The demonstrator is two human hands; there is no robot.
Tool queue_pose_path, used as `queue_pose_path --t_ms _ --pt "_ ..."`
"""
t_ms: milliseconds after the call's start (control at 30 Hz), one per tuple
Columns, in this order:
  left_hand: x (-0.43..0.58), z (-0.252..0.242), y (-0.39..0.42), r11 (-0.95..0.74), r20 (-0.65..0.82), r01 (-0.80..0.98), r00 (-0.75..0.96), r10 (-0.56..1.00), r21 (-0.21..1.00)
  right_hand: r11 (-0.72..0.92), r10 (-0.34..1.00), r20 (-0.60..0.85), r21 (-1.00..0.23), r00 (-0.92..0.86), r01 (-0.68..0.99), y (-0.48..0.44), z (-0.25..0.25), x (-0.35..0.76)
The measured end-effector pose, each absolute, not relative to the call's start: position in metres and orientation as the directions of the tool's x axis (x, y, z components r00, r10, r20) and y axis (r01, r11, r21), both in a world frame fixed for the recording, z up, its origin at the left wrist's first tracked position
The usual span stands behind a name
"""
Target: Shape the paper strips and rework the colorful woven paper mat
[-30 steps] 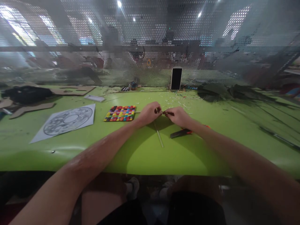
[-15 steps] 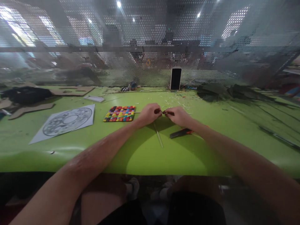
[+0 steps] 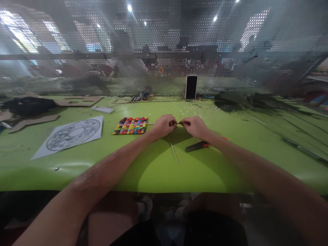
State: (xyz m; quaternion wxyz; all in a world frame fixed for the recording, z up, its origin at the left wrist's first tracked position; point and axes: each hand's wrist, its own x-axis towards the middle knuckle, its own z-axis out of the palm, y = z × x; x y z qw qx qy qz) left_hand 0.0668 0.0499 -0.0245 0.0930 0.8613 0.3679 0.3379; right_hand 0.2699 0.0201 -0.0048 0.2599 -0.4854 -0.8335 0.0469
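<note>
My left hand (image 3: 163,125) and my right hand (image 3: 195,126) meet over the middle of the green table (image 3: 153,167), both closed in a pinch on a small thin dark strip (image 3: 182,123) stretched between them. A pale thin stick (image 3: 173,149) lies on the table just below my left hand. A dark cutter with an orange part (image 3: 197,146) lies under my right wrist. A woven mat of many coloured squares (image 3: 131,125) lies just left of my left hand.
A printed sheet with a round pattern (image 3: 71,134) lies at the left. Cardboard cut-outs (image 3: 77,100) and dark cloth (image 3: 28,104) sit at the far left. A black phone (image 3: 191,87) leans on the perforated screen (image 3: 164,44). Dark leaves (image 3: 243,100) lie at the back right.
Both hands have stayed pinched together on the strip with only slight shifts. The camera has tipped a little.
</note>
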Motion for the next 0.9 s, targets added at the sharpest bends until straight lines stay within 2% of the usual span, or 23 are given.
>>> queue_pose_path --t_ms 200,433,633,900 --pt "0.067 -0.022 0.049 -0.709 0.491 0.607 0.522 0.697 0.36 0.515 0.845 0.344 -0.32 -0.409 0.795 0.018 -0.003 0.269" --pt "0.067 -0.02 0.046 -0.74 0.536 0.591 0.531 0.656 0.321 0.612 0.789 0.283 -0.288 -0.545 0.737 0.011 0.001 0.262" --pt "0.067 -0.023 0.046 -0.721 0.53 0.57 0.501 0.685 0.393 0.536 0.837 0.32 -0.311 -0.444 0.785 0.018 -0.002 0.267" --pt "0.067 -0.021 0.045 -0.723 0.516 0.521 0.507 0.69 0.454 0.521 0.848 0.307 -0.337 -0.432 0.784 0.022 -0.004 0.271"
